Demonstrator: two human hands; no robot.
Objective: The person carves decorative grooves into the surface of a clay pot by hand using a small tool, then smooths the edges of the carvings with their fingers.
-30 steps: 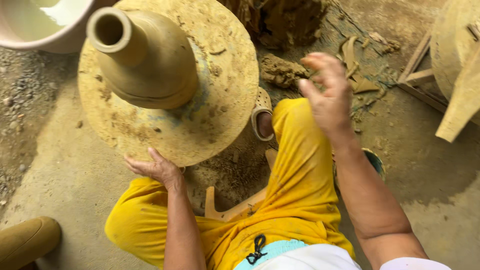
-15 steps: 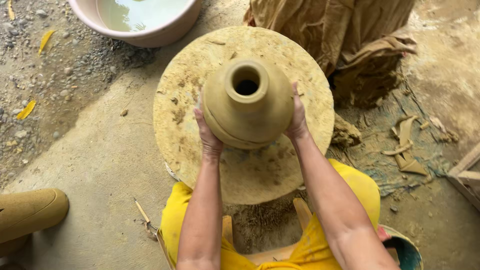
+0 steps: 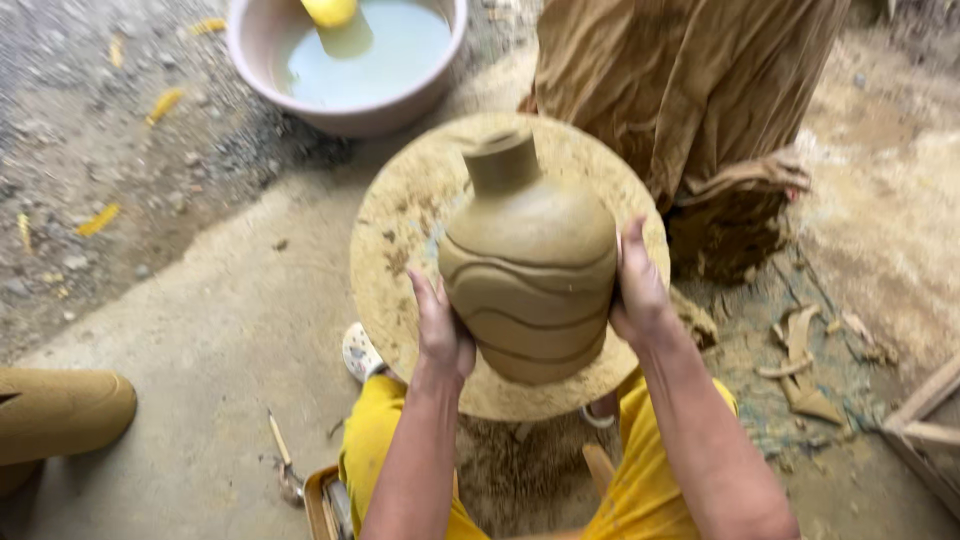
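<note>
A wet clay vase (image 3: pixel 528 255) with a narrow neck and wavy grooves around its belly is held between both hands, lifted and tilted above the round clay-smeared wheel disc (image 3: pixel 400 230). My left hand (image 3: pixel 440 325) presses flat against its lower left side. My right hand (image 3: pixel 638 285) cups its right side. My knees in yellow trousers (image 3: pixel 385 440) show below the disc.
A pink basin (image 3: pixel 350 60) of cloudy water with a yellow object in it stands at the top. A clay-coloured cloth-covered mound (image 3: pixel 690 90) rises at the upper right. Clay scraps (image 3: pixel 800 360) lie at the right, a small tool (image 3: pixel 285 460) on the concrete floor, another clay piece (image 3: pixel 60 410) at the left.
One second ago only my left hand touched the disc and my right was raised. Both hands then closed around the vase, and now it is lifted and tilted off the disc.
</note>
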